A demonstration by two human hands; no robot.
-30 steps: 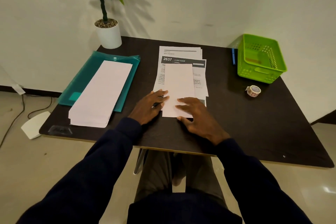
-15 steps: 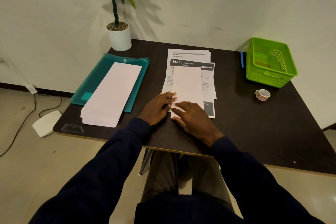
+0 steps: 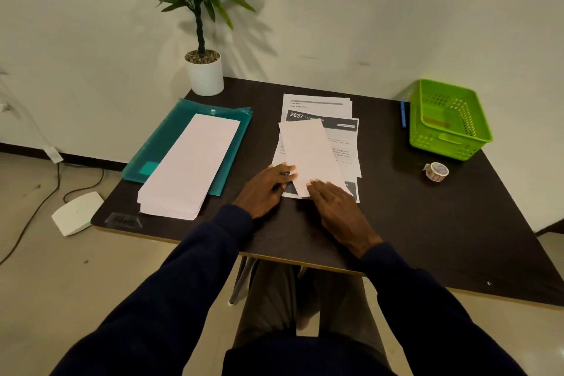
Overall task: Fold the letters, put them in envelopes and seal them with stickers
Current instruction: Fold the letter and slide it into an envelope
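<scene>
**Position.** Folded letter (image 3: pixel 311 156) lying slightly askew on top of the stack of printed letters (image 3: pixel 345 146), at mid-counter (image 3: pixel 427 223).

**Hands.**
- Left hand (image 3: pixel 265 185): fingers extended and flat, tips touching the near left edge of the folded sheet. Nothing gripped.
- Right hand (image 3: pixel 332 201): flat, fingers straight, pressing down on the near end. Nothing gripped.

**Handling.**
- Thin, light, limp paper. Probably prone to sliding on the smooth sheets beneath and to springing open at the crease.
- Pin with one flat palm while running the fingertips of the other hand along the fold.
- For lifting, pinch a long edge close to the near corner, thumb underneath, both layers together.
- Lift rather than drag, to avoid shifting the stack below.

**Supplies.** Stack of envelopes (image 3: pixel 192 162) on the teal folder (image 3: pixel 164 137), to the left. Sticker roll (image 3: pixel 436 171) near the green basket (image 3: pixel 448 143), to the right, well apart from the letter.
</scene>
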